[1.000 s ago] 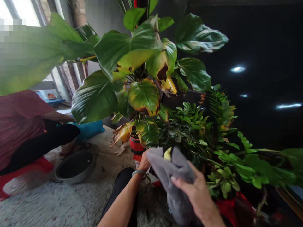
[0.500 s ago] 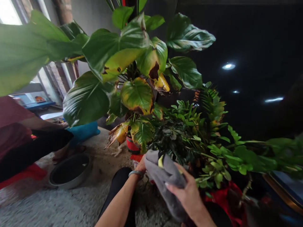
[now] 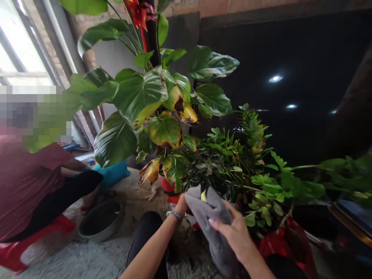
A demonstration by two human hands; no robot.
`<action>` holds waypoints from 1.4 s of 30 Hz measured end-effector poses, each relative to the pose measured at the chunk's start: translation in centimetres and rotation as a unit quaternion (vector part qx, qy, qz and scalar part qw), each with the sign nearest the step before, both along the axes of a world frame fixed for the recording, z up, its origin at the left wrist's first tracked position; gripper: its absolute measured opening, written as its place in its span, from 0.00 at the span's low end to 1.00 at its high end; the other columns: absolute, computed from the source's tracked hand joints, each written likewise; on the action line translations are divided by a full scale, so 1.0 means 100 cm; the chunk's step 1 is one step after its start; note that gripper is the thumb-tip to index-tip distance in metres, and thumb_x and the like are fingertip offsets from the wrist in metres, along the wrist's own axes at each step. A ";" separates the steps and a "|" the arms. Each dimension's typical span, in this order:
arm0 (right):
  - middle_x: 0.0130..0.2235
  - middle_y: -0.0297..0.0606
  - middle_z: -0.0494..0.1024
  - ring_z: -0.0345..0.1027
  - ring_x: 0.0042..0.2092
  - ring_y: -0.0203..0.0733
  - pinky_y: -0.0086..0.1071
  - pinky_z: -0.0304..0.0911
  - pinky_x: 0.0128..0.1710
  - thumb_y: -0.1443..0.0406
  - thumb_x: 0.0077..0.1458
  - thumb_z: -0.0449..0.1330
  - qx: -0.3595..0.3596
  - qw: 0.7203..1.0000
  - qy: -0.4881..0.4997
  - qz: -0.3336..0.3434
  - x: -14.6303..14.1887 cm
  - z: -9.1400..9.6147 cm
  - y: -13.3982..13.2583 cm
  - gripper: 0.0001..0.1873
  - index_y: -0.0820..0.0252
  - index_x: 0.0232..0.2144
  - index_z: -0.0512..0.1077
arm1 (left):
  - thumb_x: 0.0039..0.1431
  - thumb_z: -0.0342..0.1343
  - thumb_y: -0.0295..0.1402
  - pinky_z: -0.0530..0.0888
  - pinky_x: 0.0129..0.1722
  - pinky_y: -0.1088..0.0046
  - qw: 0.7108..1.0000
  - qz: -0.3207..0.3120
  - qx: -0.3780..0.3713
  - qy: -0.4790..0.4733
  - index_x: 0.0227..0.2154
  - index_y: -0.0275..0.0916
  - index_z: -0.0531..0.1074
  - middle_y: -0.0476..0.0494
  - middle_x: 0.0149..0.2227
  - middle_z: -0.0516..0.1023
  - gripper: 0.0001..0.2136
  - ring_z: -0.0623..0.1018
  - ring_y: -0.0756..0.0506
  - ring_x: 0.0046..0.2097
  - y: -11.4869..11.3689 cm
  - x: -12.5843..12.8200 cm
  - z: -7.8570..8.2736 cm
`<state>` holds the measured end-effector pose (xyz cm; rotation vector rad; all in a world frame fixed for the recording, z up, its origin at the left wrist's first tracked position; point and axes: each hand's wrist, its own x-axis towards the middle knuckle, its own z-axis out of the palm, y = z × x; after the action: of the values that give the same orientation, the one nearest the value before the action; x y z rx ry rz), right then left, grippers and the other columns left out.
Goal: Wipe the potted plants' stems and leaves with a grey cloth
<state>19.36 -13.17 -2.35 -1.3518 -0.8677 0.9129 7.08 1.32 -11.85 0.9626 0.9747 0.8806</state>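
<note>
My right hand [image 3: 234,228] is closed around a bunched grey cloth [image 3: 213,240], with the thumb on top. The cloth hangs down below that hand. A small pale yellow-green piece [image 3: 204,195] shows in the folds near its top; I cannot tell whether it is a leaf or part of the cloth. At the cloth's upper left edge is my left hand [image 3: 180,205], with a bracelet [image 3: 173,214] on the wrist. The cloth hides its fingers. Just beyond both hands stands a dark-leaved bushy plant [image 3: 206,166].
A tall plant with large, partly yellowed leaves [image 3: 165,130] stands in a red pot [image 3: 167,185] ahead. On the left are a grey basin [image 3: 100,221] and a person on a red stool [image 3: 37,236]. Green plants [image 3: 279,186] and red wrapping [image 3: 285,244] lie to the right.
The view has tilted up and swung left, showing more of the seated person and the red stool. Both hands stay at the cloth, which has shifted slightly in its folds.
</note>
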 end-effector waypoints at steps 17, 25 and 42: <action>0.37 0.44 0.84 0.76 0.41 0.59 0.47 0.69 0.46 0.56 0.23 0.70 0.025 0.986 -0.014 -0.161 0.025 0.014 0.003 0.33 0.58 0.38 0.77 | 0.30 0.69 0.33 0.62 0.21 0.76 0.999 -0.024 -0.043 -0.012 0.35 0.34 0.76 0.52 0.20 0.74 0.22 0.70 0.51 0.21 -0.008 -0.005 -0.007; 0.25 0.38 0.82 0.76 0.32 0.56 0.43 0.70 0.32 0.59 0.20 0.70 -0.047 0.981 0.132 -0.133 0.018 -0.011 0.024 0.26 0.57 0.30 0.76 | 0.34 0.68 0.30 0.63 0.21 0.77 0.999 -0.025 -0.043 0.001 0.47 0.33 0.73 0.59 0.16 0.68 0.30 0.68 0.53 0.20 -0.012 -0.002 0.002; 0.30 0.39 0.83 0.77 0.38 0.58 0.44 0.72 0.37 0.57 0.24 0.68 -0.092 0.937 0.249 -0.228 0.006 -0.048 -0.010 0.21 0.56 0.28 0.75 | 0.30 0.67 0.27 0.60 0.18 0.79 0.996 0.061 -0.062 0.003 0.32 0.36 0.74 0.57 0.17 0.69 0.19 0.68 0.53 0.19 -0.015 -0.009 0.004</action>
<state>19.95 -14.19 -7.16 -1.3167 -0.0709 0.9183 6.13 -0.16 -11.49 0.8071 1.0905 0.9077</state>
